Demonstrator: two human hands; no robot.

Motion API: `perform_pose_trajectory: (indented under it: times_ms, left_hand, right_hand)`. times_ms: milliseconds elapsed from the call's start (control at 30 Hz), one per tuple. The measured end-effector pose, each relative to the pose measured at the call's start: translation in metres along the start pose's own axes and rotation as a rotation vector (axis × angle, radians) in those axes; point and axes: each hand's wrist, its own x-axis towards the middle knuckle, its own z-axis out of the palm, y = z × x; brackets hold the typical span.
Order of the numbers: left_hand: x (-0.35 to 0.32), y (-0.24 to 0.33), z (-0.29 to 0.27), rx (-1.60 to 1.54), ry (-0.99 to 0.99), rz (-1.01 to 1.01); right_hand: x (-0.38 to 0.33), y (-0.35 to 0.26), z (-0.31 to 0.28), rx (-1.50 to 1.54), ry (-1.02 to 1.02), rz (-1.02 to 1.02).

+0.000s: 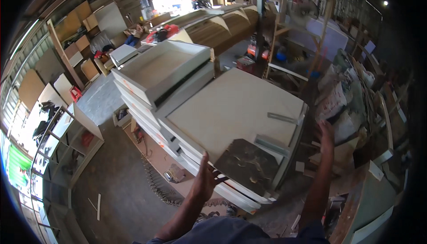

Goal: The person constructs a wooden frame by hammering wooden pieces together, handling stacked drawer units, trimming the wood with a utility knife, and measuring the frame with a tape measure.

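Currently, the 2 bare hands are flanking the near end of a stack of white box-like units (153,115), which is sitting in the middle of the view on a low pinkish board (141,148). The left hand (203,184) is hovering at or just beside the near-left edge, thumb pointing up and fingers stretching toward the stack, grasping nothing; whether the fingers are touching the edge, I cannot tell. The right hand (327,133) is hanging empty, its fingers loosely spreading, a little apart from the right side. On top, a wide pale panel (235,103) is lying flat, with a dark angular sheet (247,164) resting at its near end and 2 narrow grey pieces (282,118) lying near the right edge. Behind the panel, a shallow open tray (167,68) is standing on the stack. A coiled hose (153,186) is curving along the floor to the left, beyond which an open shelf unit (86,144) is standing. Bulging sacks (336,103) are heaping up on the right, and a red stool (75,93) is standing far left.
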Motion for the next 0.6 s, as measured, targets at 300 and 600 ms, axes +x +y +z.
perform_pose_trajectory:
  times_ms: [300,600]
  left_hand:
    - [0.005,-0.008,0.025,0.01,0.056,0.193]
    - [0.0,-0.039,-0.002,0.032,0.04,0.154]
  right_hand:
    - [0.042,0.04,0.0,-0.05,-0.115,-0.116]
    - [0.02,0.048,0.012,0.004,-0.262,-0.048]
